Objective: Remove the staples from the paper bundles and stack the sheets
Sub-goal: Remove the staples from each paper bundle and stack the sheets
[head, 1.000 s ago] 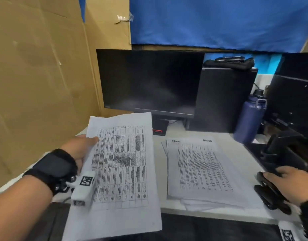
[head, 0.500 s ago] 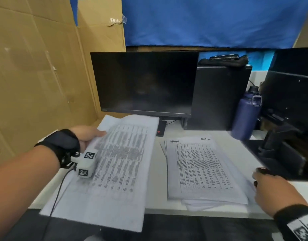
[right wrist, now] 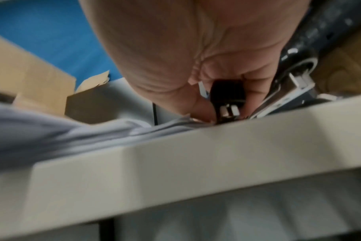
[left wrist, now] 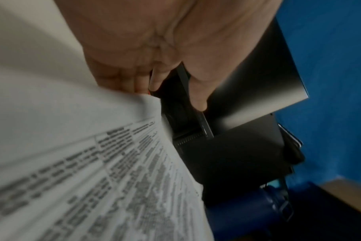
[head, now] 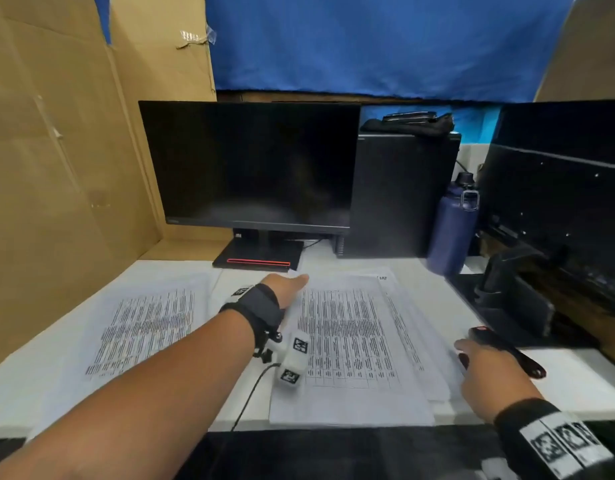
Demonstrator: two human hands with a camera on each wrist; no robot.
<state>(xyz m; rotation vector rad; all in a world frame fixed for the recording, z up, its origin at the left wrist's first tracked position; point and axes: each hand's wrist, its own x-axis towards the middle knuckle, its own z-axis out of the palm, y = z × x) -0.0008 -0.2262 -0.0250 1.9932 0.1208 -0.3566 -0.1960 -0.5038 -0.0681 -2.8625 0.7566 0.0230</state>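
Nearest, at the desk [head: 559,382] edge on the right: right hand [head: 486,379], fingers curled round the remover [head: 507,351]. Shows in the right wrist view as a black body with metal jaws [right wrist: 227,93] pinched between thumb and fingers, low over the desk. Touches or nearly touches the right edge of the pile [head: 347,341]; cannot tell which.

Centre, slightly farther: pile of printed sheets, several layers fanned unevenly at its right and near edges. Probably the bundles yet to be worked, though no staple can be made out at this sharpness.

Left of the pile, apart from it: sheet [head: 146,323] lying flat, print up. Likely the start of the stack of freed pages; number of layers not discernible.

Farther, at the pile's far left corner: left hand [head: 285,285], reaching across from the left, fingers extended onto the corner. Thumb held apart in the left wrist view, fingertips hidden behind the paper edge. Whether pinching the corner or merely resting on it cannot be told.

Judged progress: early to middle. At least one page set aside, most of the paper unsorted in the pile, remover in hand for a next staple.

Rear: monitor [head: 250,164], tower [head: 399,192], bottle [head: 451,230].
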